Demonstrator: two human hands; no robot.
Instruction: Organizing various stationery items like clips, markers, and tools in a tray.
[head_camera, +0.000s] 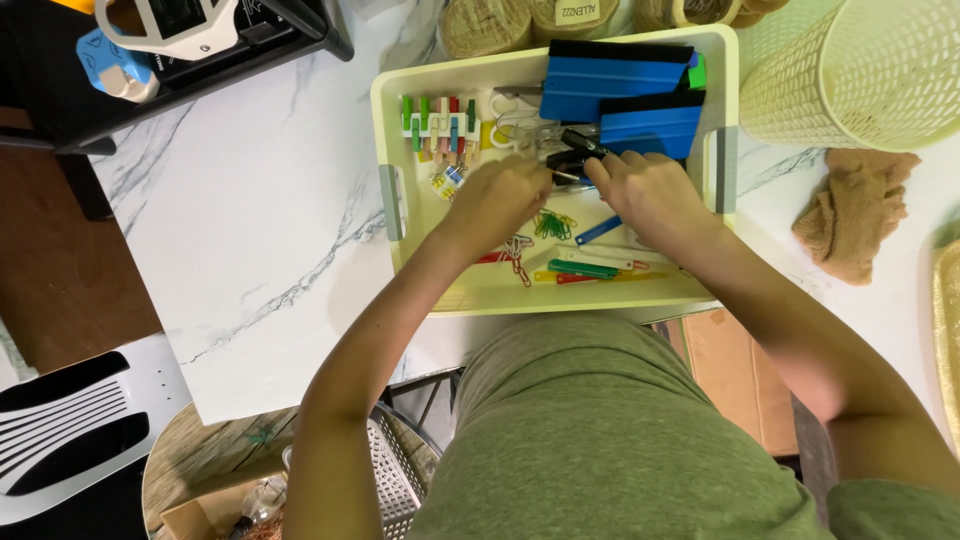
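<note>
A pale yellow tray sits on the marble table and holds stationery. My left hand is curled inside the tray, fingers closed near a small black item beside the coloured clothespins. My right hand grips a black stapler-like tool just below the blue boxes. Between and below the hands lie green paper clips, a blue pen, and red, green and yellow pens.
A woven cream basket stands at the right, with a tan cloth below it. Twine rolls lie beyond the tray. A black tray with gadgets is at top left. A white chair is at lower left.
</note>
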